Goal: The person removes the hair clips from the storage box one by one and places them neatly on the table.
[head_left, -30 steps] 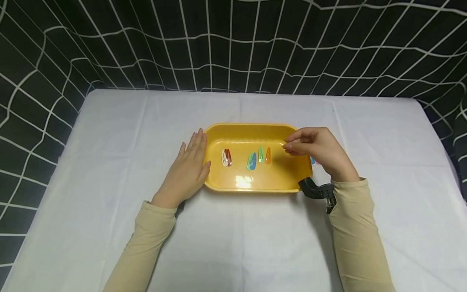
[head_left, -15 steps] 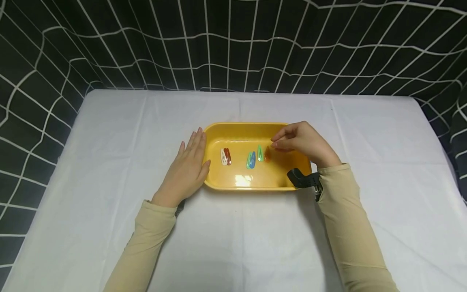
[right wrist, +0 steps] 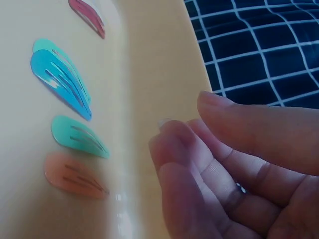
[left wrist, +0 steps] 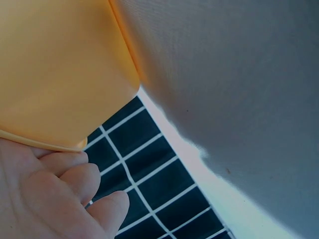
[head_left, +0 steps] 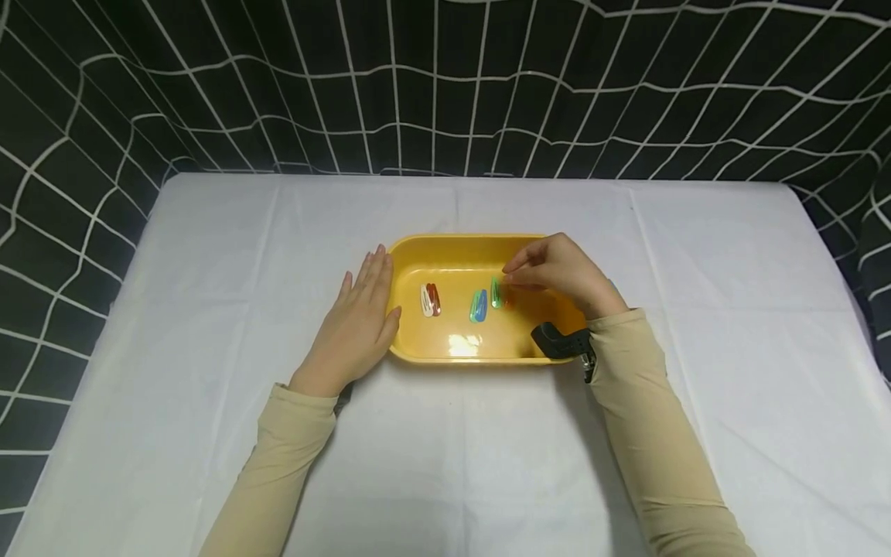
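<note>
A yellow tray (head_left: 445, 358) holds several hair clips. A white clip (head_left: 427, 300) and a red clip (head_left: 435, 299) lie side by side at its left. Right of these, a blue clip (right wrist: 59, 79) overlaps a green one, with another green clip (right wrist: 77, 135) and an orange clip (right wrist: 72, 175) beside them. My left hand (head_left: 351, 329) rests flat against the tray's left end, fingers straight. Over the tray's right half hovers my right hand (head_left: 567, 275), its fingers loosely bent and thumb apart from them; nothing shows between them in the right wrist view. It partly covers the orange clip in the head view.
White cloth (head_left: 244, 309) covers the table around the tray. Behind the far edge hangs a white net (head_left: 445, 75) before a dark backdrop. A black strap (head_left: 560, 342) on my right wrist hangs over the tray's near right corner.
My right hand has moved left over the tray, from its right end to above the orange clip. The blue and pink items right of the tray are now hidden. My left hand stays put.
</note>
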Demonstrator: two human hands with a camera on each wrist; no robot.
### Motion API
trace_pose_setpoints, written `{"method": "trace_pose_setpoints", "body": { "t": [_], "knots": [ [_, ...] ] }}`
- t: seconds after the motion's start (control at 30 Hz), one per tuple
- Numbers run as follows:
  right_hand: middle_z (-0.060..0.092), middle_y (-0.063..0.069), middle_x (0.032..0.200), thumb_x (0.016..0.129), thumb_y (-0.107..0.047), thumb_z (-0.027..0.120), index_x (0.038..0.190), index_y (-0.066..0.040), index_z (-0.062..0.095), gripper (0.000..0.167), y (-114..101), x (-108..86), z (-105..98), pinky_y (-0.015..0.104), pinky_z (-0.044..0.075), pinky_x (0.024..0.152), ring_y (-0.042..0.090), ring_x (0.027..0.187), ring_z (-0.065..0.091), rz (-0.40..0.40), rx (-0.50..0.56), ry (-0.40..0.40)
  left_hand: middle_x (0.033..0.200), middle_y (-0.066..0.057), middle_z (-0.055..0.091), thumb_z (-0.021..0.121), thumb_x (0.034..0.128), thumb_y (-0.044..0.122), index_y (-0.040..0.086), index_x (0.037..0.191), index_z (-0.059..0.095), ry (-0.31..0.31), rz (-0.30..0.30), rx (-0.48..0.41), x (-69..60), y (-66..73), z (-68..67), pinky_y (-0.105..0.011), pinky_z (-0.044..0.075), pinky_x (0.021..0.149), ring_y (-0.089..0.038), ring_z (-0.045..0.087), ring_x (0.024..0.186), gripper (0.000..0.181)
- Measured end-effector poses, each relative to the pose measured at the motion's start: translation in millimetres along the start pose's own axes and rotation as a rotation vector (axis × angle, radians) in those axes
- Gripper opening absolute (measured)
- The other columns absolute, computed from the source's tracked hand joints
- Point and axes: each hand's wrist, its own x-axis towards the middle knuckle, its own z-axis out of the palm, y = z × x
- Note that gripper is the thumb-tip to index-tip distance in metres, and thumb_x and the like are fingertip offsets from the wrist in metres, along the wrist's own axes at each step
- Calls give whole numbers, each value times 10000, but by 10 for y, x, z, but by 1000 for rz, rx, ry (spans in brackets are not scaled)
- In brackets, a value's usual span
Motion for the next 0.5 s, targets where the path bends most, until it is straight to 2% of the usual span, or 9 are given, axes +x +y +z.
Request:
{"method": "trace_pose_setpoints", "body": {
  "t": [0.17, 0.33, 0.5],
  "knots": [
    [692, 101, 812, 850, -59, 675, 950, 92, 650, 183, 29, 52, 41, 297, 537, 706, 156, 733, 657, 29, 11, -20, 1563, -147, 19, 365, 991, 248, -55, 1481, 108, -3, -5, -3, -6, 7, -11, -439, 43, 1147, -240, 1, 1433, 631],
    [685, 77, 778, 852, -37, 658, 928, 91, 658, 149, 68, 72, 56, 260, 530, 677, 136, 694, 618, 42, -12, -26, 1563, -145, 20, 369, 988, 246, -53, 1482, 107, -4, -8, -5, -9, 10, -18, -435, 38, 1147, -238, 0, 1433, 634],
    [678, 55, 680, 820, -54, 685, 797, 51, 702, 108, 73, 67, 77, 200, 452, 570, 109, 606, 552, 24, -175, 12, 1564, -140, 22, 371, 988, 247, -50, 1483, 111, -2, -6, -9, -5, 16, -15, -434, 40, 1148, -233, 0, 1433, 633]
  ]
}}
